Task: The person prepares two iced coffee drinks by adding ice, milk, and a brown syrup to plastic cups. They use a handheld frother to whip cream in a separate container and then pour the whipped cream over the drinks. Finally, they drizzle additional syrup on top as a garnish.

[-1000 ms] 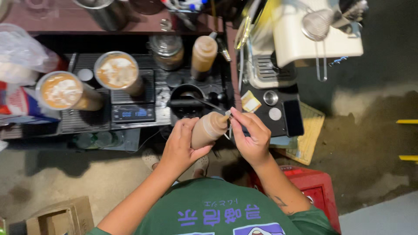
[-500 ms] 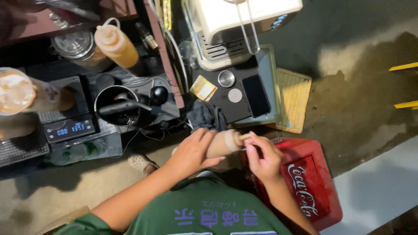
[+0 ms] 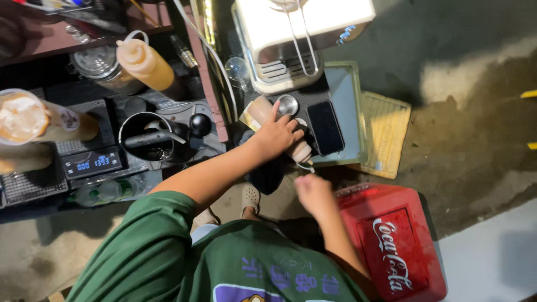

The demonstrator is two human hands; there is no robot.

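Note:
My left hand (image 3: 277, 134) grips a tan squeeze bottle (image 3: 263, 109) with a white nozzle end (image 3: 302, 152), holding it tilted on its side over the black tray next to the espresso machine (image 3: 296, 39). Below it, my right hand (image 3: 313, 193) hangs blurred with fingers loosely curled and nothing seen in them, just under the nozzle. A black phone (image 3: 325, 127) and a small round metal piece (image 3: 287, 104) lie right beside the bottle.
A black pitcher (image 3: 146, 137), a digital scale (image 3: 92, 163), an iced drink in a clear cup (image 3: 25, 118) and an orange squeeze bottle (image 3: 144, 62) stand to the left. A red plastic crate (image 3: 394, 243) sits at lower right, a yellowish mat (image 3: 386, 131) beyond the tray.
The view swung right. My left hand carried the bottle up onto the tray by the machine. My right hand let go of its tip and dropped lower.

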